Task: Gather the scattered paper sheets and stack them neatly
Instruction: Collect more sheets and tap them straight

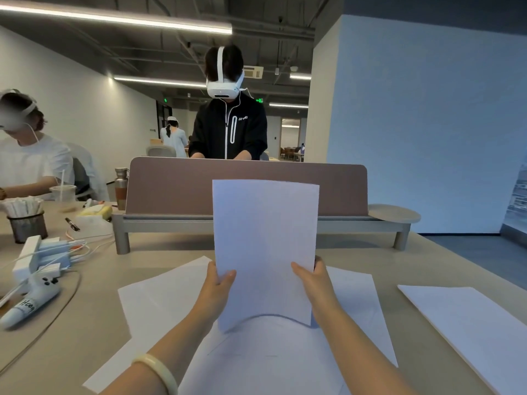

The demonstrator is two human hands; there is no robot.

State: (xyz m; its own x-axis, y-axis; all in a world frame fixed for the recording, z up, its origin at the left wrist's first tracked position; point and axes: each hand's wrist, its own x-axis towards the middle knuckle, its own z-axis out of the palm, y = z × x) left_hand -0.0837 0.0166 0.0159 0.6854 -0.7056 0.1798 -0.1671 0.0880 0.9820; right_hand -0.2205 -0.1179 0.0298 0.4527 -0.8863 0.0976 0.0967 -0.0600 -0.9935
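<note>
Head view, upright sheet (pixel 265 238) pinched between hands (pixel 218 283) (pixel 313 280) (thumbs in front)

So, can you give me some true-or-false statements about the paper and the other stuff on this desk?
1. The left hand and right hand hold the upright white paper by its two side edges. True.
2. All the paper is already in one pile. False: a flat white sheet lies apart on the right, and more sheets lie spread under the hands.
3. A black mesh pen cup stands on the left of the beige table. True.
4. The white handheld controller lies on the right. False: it lies at the near left, beside cables.
5. The left wrist wears a pale bangle. True.
</note>
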